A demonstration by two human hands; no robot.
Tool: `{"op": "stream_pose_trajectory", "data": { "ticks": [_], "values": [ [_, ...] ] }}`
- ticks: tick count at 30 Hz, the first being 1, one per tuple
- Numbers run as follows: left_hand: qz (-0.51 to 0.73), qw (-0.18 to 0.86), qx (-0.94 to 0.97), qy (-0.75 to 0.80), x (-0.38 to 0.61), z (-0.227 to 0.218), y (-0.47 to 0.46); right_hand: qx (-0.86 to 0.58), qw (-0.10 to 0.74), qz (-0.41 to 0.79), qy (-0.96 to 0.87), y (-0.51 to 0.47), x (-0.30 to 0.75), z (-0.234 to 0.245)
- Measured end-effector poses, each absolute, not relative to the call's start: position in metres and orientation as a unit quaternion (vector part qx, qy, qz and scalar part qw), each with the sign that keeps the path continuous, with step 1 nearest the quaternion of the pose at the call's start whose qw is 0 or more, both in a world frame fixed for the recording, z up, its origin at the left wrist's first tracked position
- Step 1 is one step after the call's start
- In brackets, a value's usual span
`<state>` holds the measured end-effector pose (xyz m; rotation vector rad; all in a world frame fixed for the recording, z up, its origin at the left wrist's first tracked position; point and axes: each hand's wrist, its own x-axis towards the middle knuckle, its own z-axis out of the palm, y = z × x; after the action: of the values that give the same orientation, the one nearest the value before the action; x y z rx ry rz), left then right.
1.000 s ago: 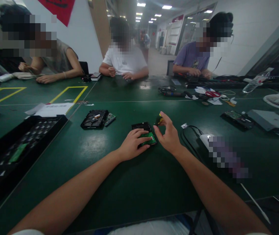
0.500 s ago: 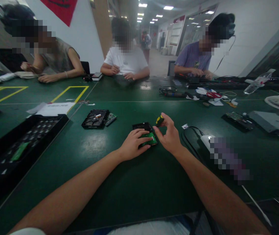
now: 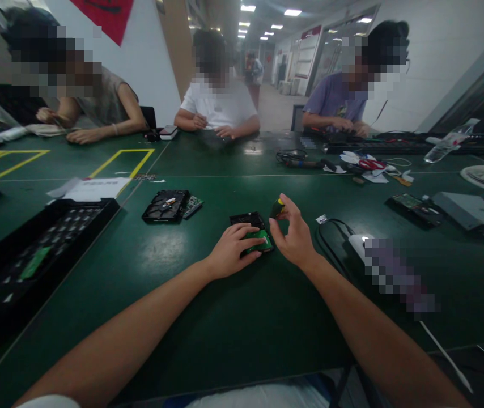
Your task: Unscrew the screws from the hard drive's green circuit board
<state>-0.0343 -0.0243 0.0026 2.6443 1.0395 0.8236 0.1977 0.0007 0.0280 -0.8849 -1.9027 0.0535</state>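
Note:
In the head view a hard drive (image 3: 247, 220) lies on the green table in front of me, with its green circuit board (image 3: 263, 240) facing up. My left hand (image 3: 232, 249) is laid across it, fingers over the board and thumb along the near edge, holding it against the table. Just right of the drive, my right hand (image 3: 293, 233) pinches a screwdriver (image 3: 276, 208) with a black and yellow handle between thumb and fingers. The shaft and tip of the screwdriver cannot be made out.
Left of the drive lie an opened black drive (image 3: 161, 206) and a loose circuit board (image 3: 192, 207). A long black tray (image 3: 97, 218) stands at far left. To the right are a power strip (image 3: 359, 246) with cable, another drive (image 3: 414, 208) and a grey case (image 3: 471, 212). Three people sit opposite.
The screwdriver handle has turned in my right fingers, showing less yellow, and the right thumb has shifted slightly to the right. My left hand and the hard drive stay where they were.

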Motion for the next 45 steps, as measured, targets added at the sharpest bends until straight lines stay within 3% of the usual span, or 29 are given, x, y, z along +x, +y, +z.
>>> {"op": "stream_pose_trajectory", "data": {
  "ticks": [45],
  "values": [
    [0.273,0.086,0.891,0.352,-0.0342,0.0021,-0.0245,-0.374,0.507,0.032,-0.776,-0.0011,0.1962,0.0321]
  ]
}}
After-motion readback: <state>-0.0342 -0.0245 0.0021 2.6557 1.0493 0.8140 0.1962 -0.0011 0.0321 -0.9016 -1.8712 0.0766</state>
